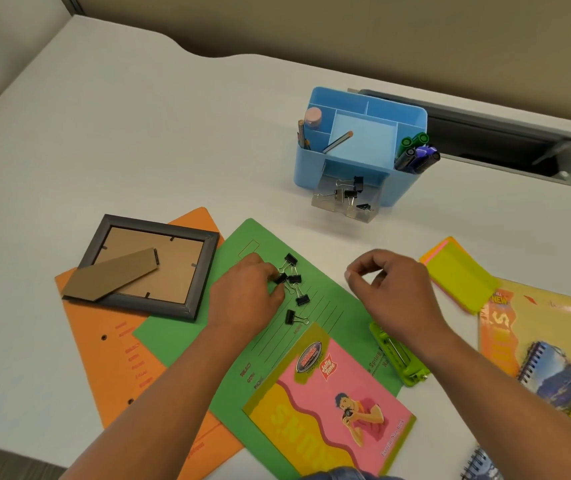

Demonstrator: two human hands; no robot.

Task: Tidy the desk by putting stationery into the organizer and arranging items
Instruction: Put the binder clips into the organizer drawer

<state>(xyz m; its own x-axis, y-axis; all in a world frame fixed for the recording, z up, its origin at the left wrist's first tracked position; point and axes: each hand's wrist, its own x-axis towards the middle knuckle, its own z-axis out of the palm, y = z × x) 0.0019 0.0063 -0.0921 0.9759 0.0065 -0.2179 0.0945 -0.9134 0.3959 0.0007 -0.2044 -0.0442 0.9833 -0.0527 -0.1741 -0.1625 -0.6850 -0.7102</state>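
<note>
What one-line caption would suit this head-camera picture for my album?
Left hand pinches loose binder clips on a green folder, right hand curled alongside, blue organizer standing beyond.

left forearm (pixel 173 386): bare, came in from bottom left, angled up and right.
left hand (pixel 247 292): palm down, fingers curled, tips pinched a black binder clip (pixel 280 278).
right forearm (pixel 505 386): bare, came in from lower right, angled up and left.
right hand (pixel 393 285): palm down, fingers curled, thumb and index tips nearly met, nothing visible between.
spacing: hands level, apart.
</note>
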